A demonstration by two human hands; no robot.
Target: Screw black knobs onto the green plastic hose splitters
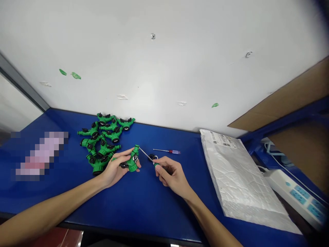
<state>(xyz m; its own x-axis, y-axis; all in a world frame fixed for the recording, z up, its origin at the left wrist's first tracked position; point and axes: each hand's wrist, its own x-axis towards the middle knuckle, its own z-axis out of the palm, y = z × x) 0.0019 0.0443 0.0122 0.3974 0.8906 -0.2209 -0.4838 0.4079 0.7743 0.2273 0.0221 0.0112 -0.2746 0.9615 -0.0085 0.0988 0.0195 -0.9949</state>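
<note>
My left hand (117,168) is closed around a green Y-shaped connector (133,161) with black valve levers. In my right hand (168,173) is a screwdriver (146,154) with a long thin metal shaft; its handle is mostly hidden by my fingers. The shaft's tip is at the upper end of the connector; whether it touches cannot be made out. Small black rings (151,157) lie on the blue table just beyond my right fingertips. Behind them rests a second screwdriver (174,151) with a clear purple and red handle.
Several green connectors (111,134) are heaped on the blue table (144,206) at the back left. A white padded mailer (239,178) lies on the right, beside a power strip (295,195). A white wall (159,75) rises behind the table. Something at the far left is pixelated.
</note>
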